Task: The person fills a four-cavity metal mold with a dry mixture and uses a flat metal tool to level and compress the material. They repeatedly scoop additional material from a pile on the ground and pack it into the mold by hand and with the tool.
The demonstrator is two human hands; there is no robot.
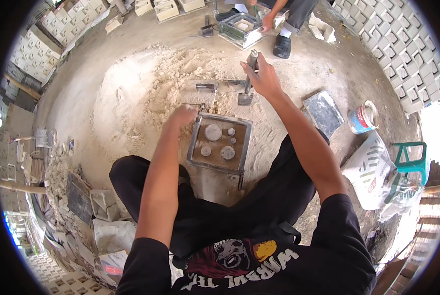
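Between my knees lies a square metal mould frame (pixel 248 142). Inside it, several round pale discs (pixel 213 132) of different sizes sit on a brown, flat bed. My left hand (pixel 182 116) is at the frame's far left corner, fingers drawn together; what they grip there is too small to make out. Beyond the frame's far right side, my right hand (pixel 263 77) is closed round the handle of a small trowel (pixel 245 99). The trowel's flat blade points down, just over the powdery ground. A flat board with a dark handle (pixel 205 87) lies beyond the mould.
Pale powder (pixel 126 88) is heaped at left. To the right are a grey slab (pixel 324 112), a bucket (pixel 363 118), a white sack (pixel 370 169) and a green plastic stool (pixel 410 160). Across from me, a person's hand (pixel 268 22) works at another mould (pixel 240 29). Patterned blocks (pixel 404 44) are stacked around.
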